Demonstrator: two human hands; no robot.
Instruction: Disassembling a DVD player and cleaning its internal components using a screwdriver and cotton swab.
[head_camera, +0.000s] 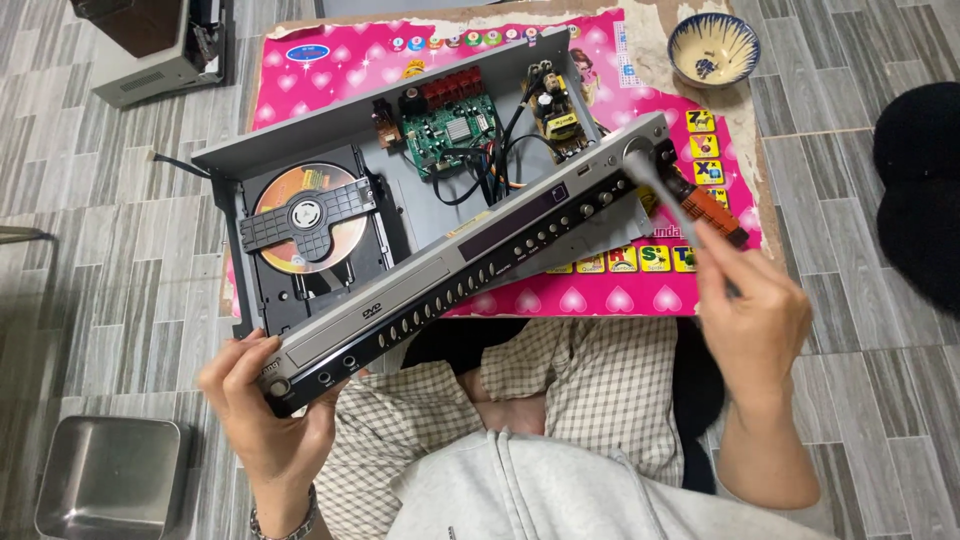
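While I sit cross-legged on a grey tiled floor, my left hand (262, 400) grips the near end of a disc player (420, 215), fingers curled under its corner and thumb lying along the black and silver front panel (470, 262). The player has its lid off and tilts up from a pink mat (400, 60) patterned with hearts and letters. Inside it I see an orange disc (305, 218) under a black clamp at the left, a green circuit board (455, 130) with red parts in the middle, and a smaller yellowish board (560, 115) at the right, joined by black wires. My right hand (750, 310) pinches the handle of a brush (680, 205), fingers pressed together around it, its blurred bristles touching the far right end of the front panel. A blue and white bowl (713, 48) stands beyond the mat at the top right. A steel tray (110, 478) lies on the floor near my left knee, and a grey box (160, 50) sits at the top left.
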